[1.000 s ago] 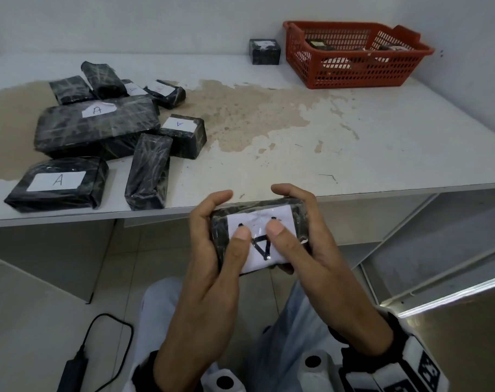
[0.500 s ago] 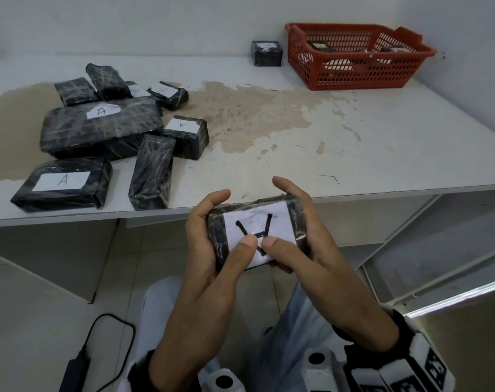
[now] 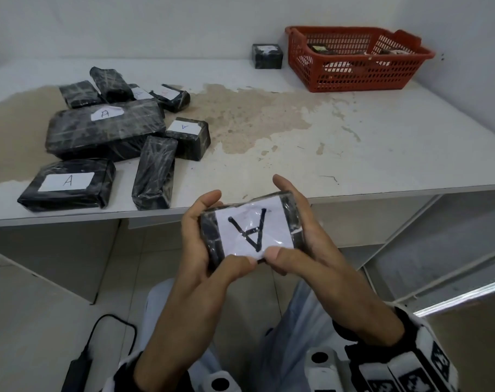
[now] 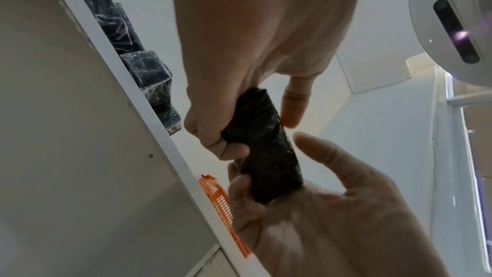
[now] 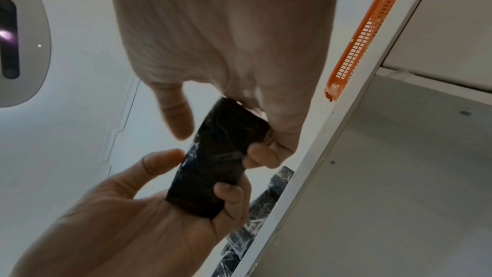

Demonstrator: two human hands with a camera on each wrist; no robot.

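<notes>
head / packet: black wrapped packet (image 3: 250, 234) held in the air just in front of the table's near edge; white label (image 3: 254, 230) with a black "A" faces up.
head / left hand: left hand (image 3: 196, 250) grasps the packet's left end, thumb on its near edge.
head / right hand: right hand (image 3: 314, 244) grasps the right end, thumb tip on the label's near edge, touching the left thumb.
head / table: white table (image 3: 368, 142) with a brown stain (image 3: 254, 120); pile (image 3: 104, 131) of black packets at left; red basket (image 3: 353, 66) far right; lone packet (image 3: 267, 56) just beside it.
head / room: white walls, tiled floor, black cable (image 3: 99, 332) lower left.
left wrist / grip: each hand's fingers curl round one end; table edge close by.
right wrist / grip: same two-handed hold seen from the other side; basket rim shows above the table edge.
</notes>
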